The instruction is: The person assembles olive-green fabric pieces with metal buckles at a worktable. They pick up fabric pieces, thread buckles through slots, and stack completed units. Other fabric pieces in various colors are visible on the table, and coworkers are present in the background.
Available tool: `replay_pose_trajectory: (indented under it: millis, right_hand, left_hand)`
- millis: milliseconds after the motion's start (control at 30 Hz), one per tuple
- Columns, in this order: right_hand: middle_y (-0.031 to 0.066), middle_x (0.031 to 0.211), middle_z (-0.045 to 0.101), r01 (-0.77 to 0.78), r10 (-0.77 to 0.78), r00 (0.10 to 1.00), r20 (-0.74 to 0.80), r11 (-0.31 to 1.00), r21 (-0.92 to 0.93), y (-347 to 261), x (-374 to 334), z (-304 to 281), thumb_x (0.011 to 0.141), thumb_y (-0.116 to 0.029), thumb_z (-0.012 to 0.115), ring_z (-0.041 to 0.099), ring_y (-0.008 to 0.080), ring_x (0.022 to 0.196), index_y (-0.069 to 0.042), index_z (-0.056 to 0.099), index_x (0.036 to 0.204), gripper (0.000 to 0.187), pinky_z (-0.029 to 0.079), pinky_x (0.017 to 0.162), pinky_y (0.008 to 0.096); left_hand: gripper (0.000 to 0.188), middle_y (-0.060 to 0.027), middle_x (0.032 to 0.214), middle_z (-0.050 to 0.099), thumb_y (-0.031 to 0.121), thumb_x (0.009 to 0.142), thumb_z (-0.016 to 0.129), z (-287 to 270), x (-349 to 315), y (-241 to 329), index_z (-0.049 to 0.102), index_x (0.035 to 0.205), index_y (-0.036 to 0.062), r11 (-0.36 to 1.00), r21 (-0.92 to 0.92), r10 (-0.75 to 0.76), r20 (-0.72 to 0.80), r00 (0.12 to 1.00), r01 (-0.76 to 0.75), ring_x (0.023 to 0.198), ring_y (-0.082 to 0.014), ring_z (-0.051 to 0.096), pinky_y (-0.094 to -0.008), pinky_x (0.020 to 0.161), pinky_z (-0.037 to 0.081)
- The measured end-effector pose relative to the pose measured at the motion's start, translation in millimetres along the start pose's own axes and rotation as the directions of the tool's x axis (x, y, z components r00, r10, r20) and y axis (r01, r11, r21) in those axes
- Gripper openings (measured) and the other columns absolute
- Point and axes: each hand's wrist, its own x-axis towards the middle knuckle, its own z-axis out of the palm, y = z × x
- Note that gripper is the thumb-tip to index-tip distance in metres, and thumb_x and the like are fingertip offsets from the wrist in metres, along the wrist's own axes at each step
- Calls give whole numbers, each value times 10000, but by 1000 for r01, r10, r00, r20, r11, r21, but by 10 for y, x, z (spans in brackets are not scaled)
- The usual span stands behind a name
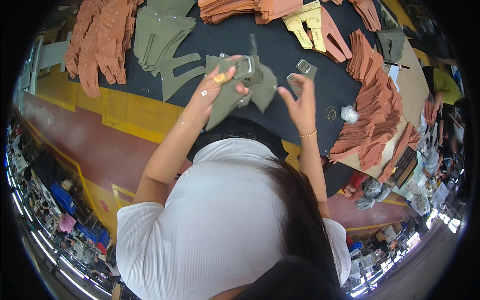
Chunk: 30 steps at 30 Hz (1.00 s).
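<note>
Your left hand (pixel 216 86) pinches the green cut pieces (pixel 225 106); your right hand (pixel 303 101), just right of them, is spread apart. You seem to be separating pieces; next likely calls for a light right-hand pinch.

hands (pixel 303 102): 2 | held green pieces (pixel 221 107): count unclear | yellow template (pixel 313 14): 1 | wrist bracelets (pixel 308 134): 2

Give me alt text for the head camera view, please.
A person's left hand holds olive-green cut pieces above a dark tabletop, while the right hand is open beside them. Stacked orange pieces lie toward the picture's left, top and right.
</note>
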Motion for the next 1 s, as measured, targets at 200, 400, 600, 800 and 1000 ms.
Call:
replay_pose_trajectory:
  millis: [200, 400, 600, 800, 1000]
  right_hand:
    - [103, 1190, 624, -109, -106, 812, 574, 938, 328, -370, 25, 287, 776, -279, 786, 590, 228, 1086, -53, 595, 1112, 448, 462, 905, 332]
    - [81, 910, 677, -74, -78, 865, 495, 957, 281, -525, -17, 332, 746, -383, 800, 653, 239, 830, -53, 570, 973, 462, 508, 733, 328]
    - [88, 998, 642, 187, -219, 905, 365, 975, 120, -557, -83, 293, 699, -362, 837, 637, 226, 800, -63, 574, 1047, 528, 504, 701, 316]
    - [61, 969, 511, -37, -158, 868, 470, 924, 380, -411, -121, 178, 669, -328, 856, 527, 188, 874, -54, 583, 1100, 579, 470, 799, 292]
    - [45, 987, 531, 37, -235, 880, 412, 900, 435, -510, -163, 55, 634, -263, 867, 551, 183, 955, -101, 654, 1167, 597, 474, 831, 315]
  left_hand:
    - [427, -177, 1197, 611, 213, 971, 563, 15, -103, -47, 460, 1339, 24, 959, -224, -193, -65, 979, 174, 1007, -288, 654, -396, 880, 561]
    - [440, -228, 1190, 590, 269, 978, 543, -19, -333, 8, 468, 1269, -53, 965, -104, -244, -15, 970, 242, 1054, -353, 631, -474, 870, 556]
    - [433, -170, 957, 605, 315, 960, 587, -56, -510, -4, 505, 1200, -36, 879, 236, -416, -43, 908, 414, 739, -266, 625, -372, 622, 541]
    - [336, -100, 879, 585, 254, 928, 653, -58, -536, 14, 545, 1109, -7, 855, 365, -423, 82, 902, 368, 568, -126, 482, -261, 461, 358]
    - [333, -114, 824, 602, 217, 904, 686, 4, -535, -98, 558, 1115, -7, 919, 277, -297, 19, 955, 280, 501, -69, 421, -198, 412, 311]
